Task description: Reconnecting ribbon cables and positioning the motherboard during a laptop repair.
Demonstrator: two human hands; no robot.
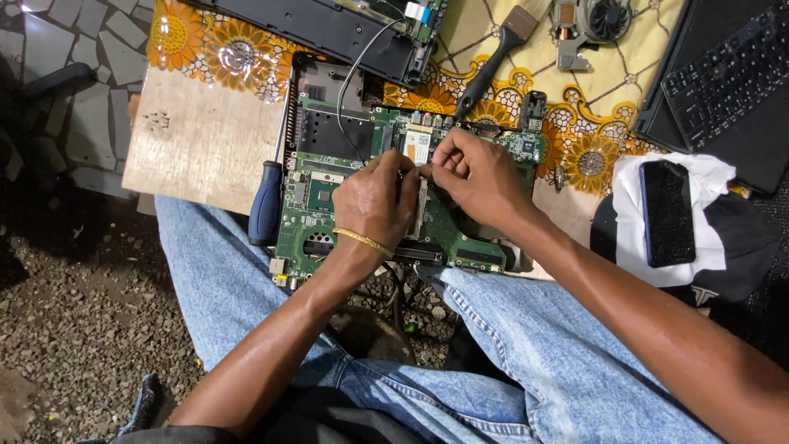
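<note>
Green circuit board (362, 197) lies across the person's knees, long axis left-right | left hand (374, 201) and right hand (477, 173) meet fingertip to fingertip at its centre, both pinched narrow on something too small to tell | blue-handled screwdriver (267, 201) just left, untouched

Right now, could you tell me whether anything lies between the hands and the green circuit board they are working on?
Nothing visible does. The left hand and right hand rest directly on the circuit board, fingertips meeting over its middle. The screwdriver lies along its left edge, and the brush lies beyond it.
</note>
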